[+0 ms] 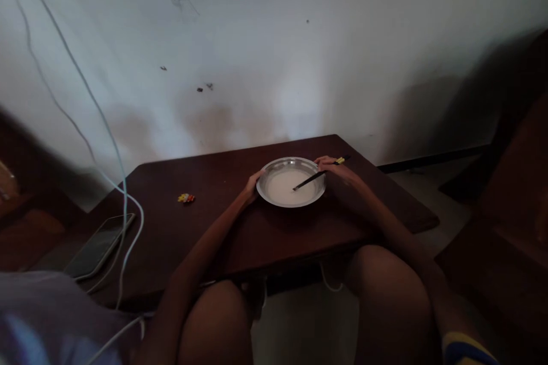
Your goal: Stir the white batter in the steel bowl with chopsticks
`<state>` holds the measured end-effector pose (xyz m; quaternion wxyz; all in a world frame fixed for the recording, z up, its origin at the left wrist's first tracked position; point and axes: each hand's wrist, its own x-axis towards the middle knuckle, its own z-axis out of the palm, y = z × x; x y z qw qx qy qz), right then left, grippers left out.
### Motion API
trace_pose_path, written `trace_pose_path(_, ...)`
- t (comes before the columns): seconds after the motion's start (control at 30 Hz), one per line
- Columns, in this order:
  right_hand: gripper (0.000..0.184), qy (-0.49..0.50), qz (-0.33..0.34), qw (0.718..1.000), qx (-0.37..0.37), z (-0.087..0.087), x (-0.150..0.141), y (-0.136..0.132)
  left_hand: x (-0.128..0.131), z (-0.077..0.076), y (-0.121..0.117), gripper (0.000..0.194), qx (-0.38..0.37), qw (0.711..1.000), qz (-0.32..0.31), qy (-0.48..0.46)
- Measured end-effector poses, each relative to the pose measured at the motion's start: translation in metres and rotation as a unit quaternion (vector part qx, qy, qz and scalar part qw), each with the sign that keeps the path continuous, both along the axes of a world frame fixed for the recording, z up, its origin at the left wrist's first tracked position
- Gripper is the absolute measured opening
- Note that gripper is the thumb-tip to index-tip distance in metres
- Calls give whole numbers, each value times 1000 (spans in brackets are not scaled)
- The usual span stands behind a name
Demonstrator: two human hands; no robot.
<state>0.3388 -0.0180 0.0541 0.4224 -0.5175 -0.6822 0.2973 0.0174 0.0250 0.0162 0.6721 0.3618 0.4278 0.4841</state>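
A shiny metal bowl (291, 203) of whitish liquid (285, 187) stands on the dark wooden table. My left hand (253, 187) grips the bowl's left rim, its thumb at the edge and its other fingers mostly hidden. At the opposite rim, my right hand (331, 165) is closed around a thin black brush-like stick (310, 179). The stick slants down to the left over the bowl, its tip at the liquid's surface. Something yellow shows near the stick's upper end. Whether the right fingers also press on the rim is hard to tell.
On the table (205, 228), a small yellow-and-red cluster (186, 198) lies left of the bowl. A phone (100, 246) rests at the left edge, beneath white cables (125, 199). A marked pale wall (257, 40) rises behind. Dark wooden furniture (505, 228) stands at the right.
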Motion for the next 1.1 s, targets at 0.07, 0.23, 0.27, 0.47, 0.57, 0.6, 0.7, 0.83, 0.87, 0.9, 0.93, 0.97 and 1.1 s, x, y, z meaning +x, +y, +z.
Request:
trace_pose_path(0.07,11,-11,21,1000,10,-12,-4,-5,-3,-6,2,16,2,1000,-4,10)
trace_pose_path(0.23,13,-11,-42,996,83,-37,-16,-1,-9,-15,5,23,12,999,-15,28)
trace_pose_path(0.27,15,2,-66,994,91,-39,-14,0,-10,-15,5,24,13,999,-18,24)
trace_pose_path(0.47,21,39,-56,995,77,-36,16,-9,-9,-11,2,27,26,999,-28,16)
trace_pose_path(0.57,20,12,13,998,68,-34,14,-13,-10,-11,4,29,23,999,-24,20)
trace_pose_path(0.6,20,-1,30,997,70,-35,11,-13,-9,-11,4,28,25,999,-22,20)
trace_pose_path(0.7,21,-23,46,996,79,-37,0,-11,-5,-8,2,25,28,999,-16,18)
trace_pose_path(0.83,23,30,-24,996,78,-34,0,-7,1,-3,-4,19,13,1000,8,14)
trace_pose_path(0.87,25,46,-40,995,73,-32,3,-7,2,-1,-6,19,11,1000,17,12)
trace_pose_path(0.9,27,57,-50,995,68,-29,7,-7,3,-1,-8,20,10,1000,22,10)
trace_pose_path(0.93,28,64,-53,995,64,-27,11,-7,3,0,-9,21,10,1000,23,8)
trace_pose_path(0.97,28,65,-46,995,62,-24,15,-8,3,0,-10,21,10,1000,21,6)
trace_pose_path(1.1,24,48,26,998,42,-22,13,-14,2,-1,-12,19,21,1000,21,3)
